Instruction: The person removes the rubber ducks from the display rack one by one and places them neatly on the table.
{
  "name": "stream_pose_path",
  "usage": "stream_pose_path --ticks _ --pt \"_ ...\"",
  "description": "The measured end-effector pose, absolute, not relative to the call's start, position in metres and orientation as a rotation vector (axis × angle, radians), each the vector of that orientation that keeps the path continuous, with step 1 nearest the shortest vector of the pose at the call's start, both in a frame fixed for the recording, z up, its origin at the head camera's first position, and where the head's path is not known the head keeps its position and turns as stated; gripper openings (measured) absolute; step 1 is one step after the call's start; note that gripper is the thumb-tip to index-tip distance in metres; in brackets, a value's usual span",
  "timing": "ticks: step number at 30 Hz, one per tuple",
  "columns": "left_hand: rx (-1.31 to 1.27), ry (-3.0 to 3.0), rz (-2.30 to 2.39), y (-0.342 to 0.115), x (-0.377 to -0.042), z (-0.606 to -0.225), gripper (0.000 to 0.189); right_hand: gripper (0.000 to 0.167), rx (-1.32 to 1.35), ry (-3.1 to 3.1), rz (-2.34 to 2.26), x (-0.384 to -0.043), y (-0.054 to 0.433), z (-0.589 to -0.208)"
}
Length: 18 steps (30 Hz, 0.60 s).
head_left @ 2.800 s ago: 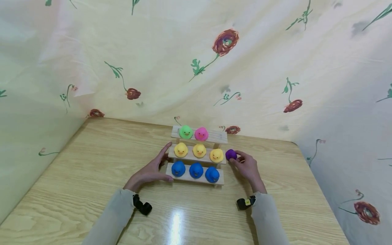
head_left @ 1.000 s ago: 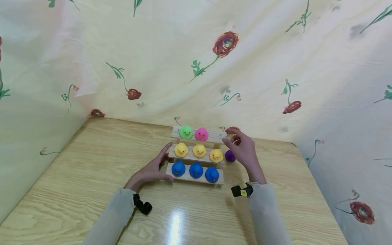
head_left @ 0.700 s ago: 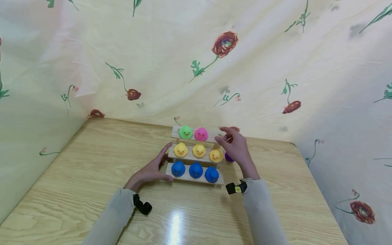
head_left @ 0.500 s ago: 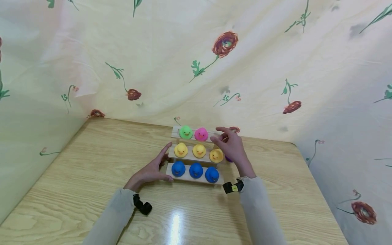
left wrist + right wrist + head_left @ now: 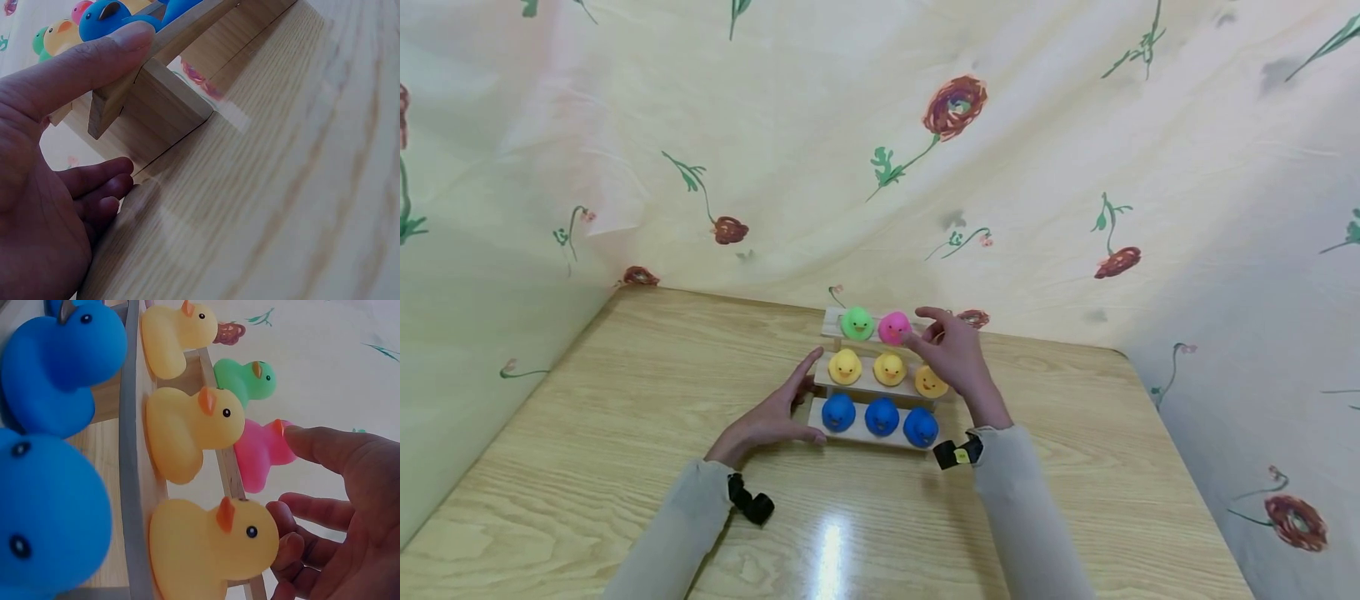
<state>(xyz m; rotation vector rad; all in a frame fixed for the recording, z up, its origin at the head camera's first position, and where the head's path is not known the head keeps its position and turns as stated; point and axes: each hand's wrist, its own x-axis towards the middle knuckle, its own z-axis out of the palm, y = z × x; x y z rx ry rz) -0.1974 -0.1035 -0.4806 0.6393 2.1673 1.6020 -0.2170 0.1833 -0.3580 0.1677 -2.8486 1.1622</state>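
A three-tier wooden rack (image 5: pixel 880 439) holds small rubber ducks. A green duck (image 5: pixel 857 324) and a pink duck (image 5: pixel 892 327) sit on its top tier. Yellow ducks (image 5: pixel 845 367) line the middle tier and blue ducks (image 5: pixel 882 417) the bottom one. My left hand (image 5: pixel 767 417) holds the rack's left end, its thumb on the bottom tier beside a blue duck (image 5: pixel 103 20). My right hand (image 5: pixel 955 350) is spread at the pink duck's right side. In the right wrist view, its thumb overlaps the pink duck's bill (image 5: pixel 279 427); contact is unclear.
The rack stands on a light wood-grain table (image 5: pixel 625 400). Behind and beside the table hangs a pale flowered cloth (image 5: pixel 805 167). The right hand covers the rack's upper right part.
My right hand has let go of the purple duck beside the rack, risen and moved left to the pink duck. It now hides the purple duck. The left hand has stayed put.
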Motion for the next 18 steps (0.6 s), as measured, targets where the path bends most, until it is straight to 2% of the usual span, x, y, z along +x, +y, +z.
stream_pose_path --ticks 18 --pt "0.668 2.170 1.604 -0.104 -0.198 -0.482 0.126 0.048 0.212 -2.875 1.158 -0.217 0.169 -0.357"
